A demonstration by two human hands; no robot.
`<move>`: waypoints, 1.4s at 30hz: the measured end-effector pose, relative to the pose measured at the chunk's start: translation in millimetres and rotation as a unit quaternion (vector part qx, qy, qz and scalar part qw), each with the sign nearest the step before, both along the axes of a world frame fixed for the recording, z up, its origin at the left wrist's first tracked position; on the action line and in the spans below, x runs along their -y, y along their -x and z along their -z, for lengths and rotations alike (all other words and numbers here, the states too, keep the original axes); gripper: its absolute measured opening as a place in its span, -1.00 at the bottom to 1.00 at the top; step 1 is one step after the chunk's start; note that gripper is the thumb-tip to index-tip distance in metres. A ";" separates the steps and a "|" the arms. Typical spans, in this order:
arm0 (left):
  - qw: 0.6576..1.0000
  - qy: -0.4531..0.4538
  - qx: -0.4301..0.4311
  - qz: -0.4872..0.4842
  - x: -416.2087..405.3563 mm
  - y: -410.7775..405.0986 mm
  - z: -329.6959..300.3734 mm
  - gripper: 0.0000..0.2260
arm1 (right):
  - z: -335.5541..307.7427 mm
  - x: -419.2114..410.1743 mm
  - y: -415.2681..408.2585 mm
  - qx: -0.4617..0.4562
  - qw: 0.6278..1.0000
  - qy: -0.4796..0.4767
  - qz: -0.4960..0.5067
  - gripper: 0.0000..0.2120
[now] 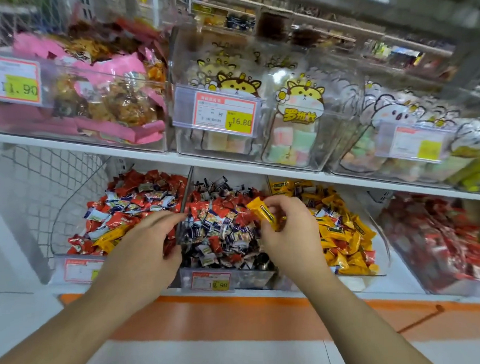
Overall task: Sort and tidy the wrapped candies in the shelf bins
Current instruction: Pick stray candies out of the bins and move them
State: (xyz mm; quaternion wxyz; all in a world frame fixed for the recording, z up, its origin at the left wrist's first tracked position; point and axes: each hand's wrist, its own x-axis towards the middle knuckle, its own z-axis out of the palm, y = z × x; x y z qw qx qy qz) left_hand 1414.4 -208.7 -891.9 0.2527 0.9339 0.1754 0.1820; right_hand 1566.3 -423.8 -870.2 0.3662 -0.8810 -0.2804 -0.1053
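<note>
The right hand (286,229) pinches a yellow wrapped candy (262,213) between thumb and curled fingers, holding it tilted just above the middle bin (231,278), close to the divider with the yellow-candy bin (382,231) on its right. The left hand (151,239) reaches forward with fingers extended and slightly spread, palm down, resting on the candies at the wall between the left bin (73,265) and the middle bin; it grips nothing that can be seen.

The middle bin holds a mix of red, white and dark blue wrapped candies. The left bin holds mostly red and white ones, with a few yellow pieces (106,239) near its front beside the left hand. The bin at the right is filled mostly with yellow wrappers. Each front carries a price tag; the middle one (211,281) is orange-framed with a yellow patch.

Further right sits a clear bin of red packets (439,245). On the white shelf (232,161) above stand clear bins of pink snack bags (94,86) and cartoon-printed marshmallow bags (299,117). An orange strip (238,318) runs along the floor below the shelf.
</note>
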 end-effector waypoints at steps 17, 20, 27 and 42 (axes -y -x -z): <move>1.000 0.013 0.016 -0.004 -7.4 13.8 -10.1 -0.56 | -4.8 6.0 13.7 0.049 0.993 0.104 0.022 -0.76; 0.996 0.010 0.015 -0.082 -51.4 27.0 -8.1 -0.63 | 1.1 -18.7 29.7 0.026 0.993 0.116 -0.015 -0.74; 0.995 -0.015 -0.034 -0.093 -88.7 37.7 14.1 -0.66 | 11.5 -42.3 40.4 -0.003 0.996 0.086 -0.032 -0.74; 0.991 0.059 -0.121 -0.024 -89.7 38.2 6.0 -0.58 | 18.7 -51.6 48.0 -0.004 0.996 0.063 -0.057 -0.78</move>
